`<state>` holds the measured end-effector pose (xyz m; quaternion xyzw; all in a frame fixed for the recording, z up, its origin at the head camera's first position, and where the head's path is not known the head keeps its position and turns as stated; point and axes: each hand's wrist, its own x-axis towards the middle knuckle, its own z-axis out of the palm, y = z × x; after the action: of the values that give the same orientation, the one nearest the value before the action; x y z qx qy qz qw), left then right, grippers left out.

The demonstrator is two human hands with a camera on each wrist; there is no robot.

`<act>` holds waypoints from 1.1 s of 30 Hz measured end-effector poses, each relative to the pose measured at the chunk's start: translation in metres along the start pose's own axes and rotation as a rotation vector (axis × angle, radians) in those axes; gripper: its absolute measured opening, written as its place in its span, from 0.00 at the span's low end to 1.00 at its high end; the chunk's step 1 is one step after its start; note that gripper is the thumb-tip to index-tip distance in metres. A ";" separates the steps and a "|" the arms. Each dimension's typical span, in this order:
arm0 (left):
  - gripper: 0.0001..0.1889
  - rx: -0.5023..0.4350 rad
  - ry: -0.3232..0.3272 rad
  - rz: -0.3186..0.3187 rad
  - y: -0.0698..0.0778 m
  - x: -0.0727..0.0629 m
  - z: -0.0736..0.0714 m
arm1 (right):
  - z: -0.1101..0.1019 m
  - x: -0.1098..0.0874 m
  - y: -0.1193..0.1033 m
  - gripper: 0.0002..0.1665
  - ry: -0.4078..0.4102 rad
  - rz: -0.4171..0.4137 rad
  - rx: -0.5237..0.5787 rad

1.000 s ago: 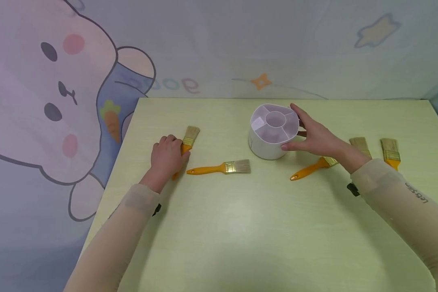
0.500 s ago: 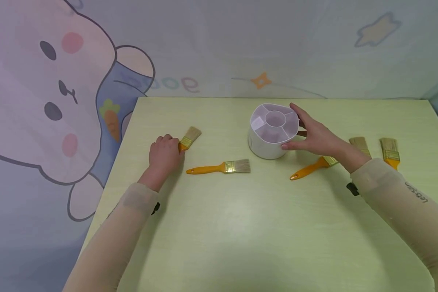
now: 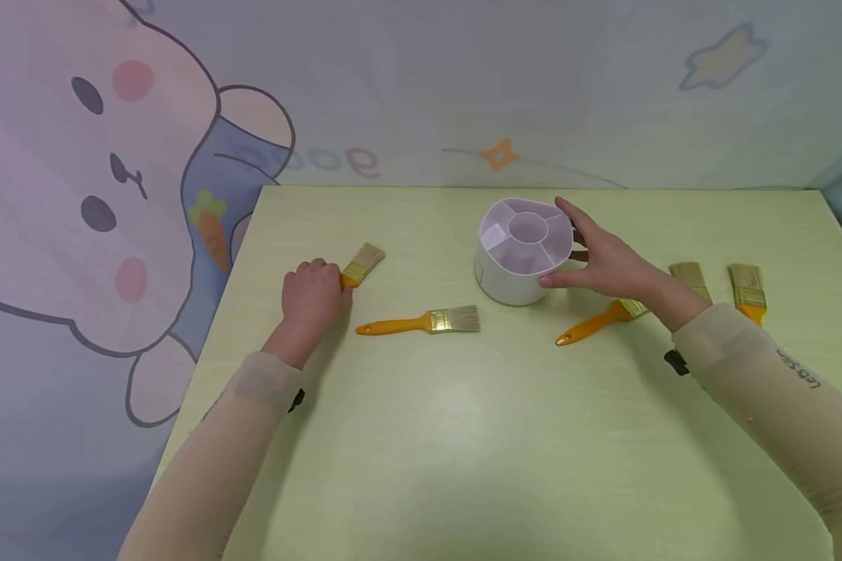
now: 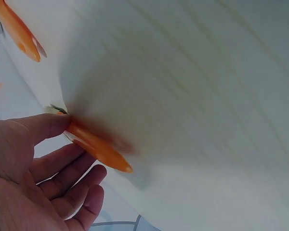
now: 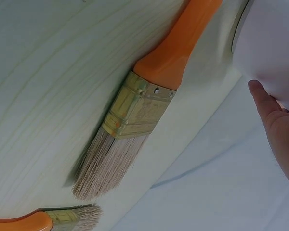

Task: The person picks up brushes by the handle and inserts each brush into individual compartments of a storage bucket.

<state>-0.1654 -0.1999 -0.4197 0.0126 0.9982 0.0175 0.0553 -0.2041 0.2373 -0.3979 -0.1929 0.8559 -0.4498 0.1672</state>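
Note:
My left hand [image 3: 312,296] pinches a paintbrush [image 3: 365,263] between thumb and fingers on the left of the table. In the left wrist view its orange handle [image 4: 103,153] sticks out past the fingertips; in the head view the hand hides most of that handle, while the bristles point away to the upper right. My right hand [image 3: 603,261] grips the right side of a white round divided organizer [image 3: 508,284], thumb in front and fingers behind. The organizer stands upright, its compartments around a central ring. A second paintbrush [image 3: 421,322] lies flat between the left hand and the organizer.
Under the right forearm lies a paintbrush [image 3: 592,323] with its handle toward the middle. Another paintbrush [image 3: 691,276] is partly covered by that arm, and one more paintbrush [image 3: 747,290] lies farther right. A printed backdrop [image 3: 407,93] borders the table's back edge [image 3: 393,188].
My left hand has shifted slightly left, and the brush in it has turned a little clockwise, with less of its handle showing. The right hand and the organizer have stayed in place.

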 end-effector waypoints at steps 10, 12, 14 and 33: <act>0.15 0.024 0.018 0.015 -0.001 0.001 0.000 | -0.001 -0.001 0.000 0.74 0.003 -0.002 0.018; 0.15 0.013 0.030 0.013 -0.001 0.002 0.001 | -0.002 -0.001 0.001 0.74 0.004 -0.001 0.023; 0.15 -0.008 0.043 0.011 -0.001 0.002 0.000 | -0.002 0.000 0.002 0.74 0.005 0.003 0.028; 0.16 -0.655 0.095 -0.016 0.009 0.010 -0.016 | -0.003 -0.005 0.006 0.71 0.020 0.015 0.018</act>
<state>-0.1771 -0.1911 -0.4042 -0.0146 0.9412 0.3375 0.0099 -0.2023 0.2449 -0.4002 -0.1808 0.8549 -0.4580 0.1637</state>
